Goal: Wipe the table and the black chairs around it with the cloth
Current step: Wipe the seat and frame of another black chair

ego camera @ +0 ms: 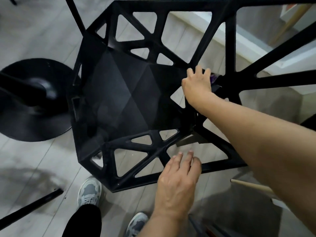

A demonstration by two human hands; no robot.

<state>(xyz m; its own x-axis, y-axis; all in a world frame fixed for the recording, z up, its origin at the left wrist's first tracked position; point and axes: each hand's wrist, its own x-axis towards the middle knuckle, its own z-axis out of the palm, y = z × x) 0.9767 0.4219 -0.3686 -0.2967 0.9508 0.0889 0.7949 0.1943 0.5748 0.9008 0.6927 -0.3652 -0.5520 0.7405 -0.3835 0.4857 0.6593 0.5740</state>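
I look straight down on a black chair [119,93] with a solid faceted seat and triangular cut-outs in its sides and back. My right hand [196,82] reaches across to the seat's far right corner, where seat meets backrest. It presses a cloth [214,77] there; only a purple scrap and a dark fold show past the fingers. My left hand [179,173] lies flat on the chair's near side frame, fingers stretched over the bar with nothing in it.
The table's round black base [34,103] stands on the grey plank floor, touching the chair's left side. A black chair leg [30,207] crosses the lower left. My shoes [89,192] are just below the chair. A white wall base [256,48] runs upper right.
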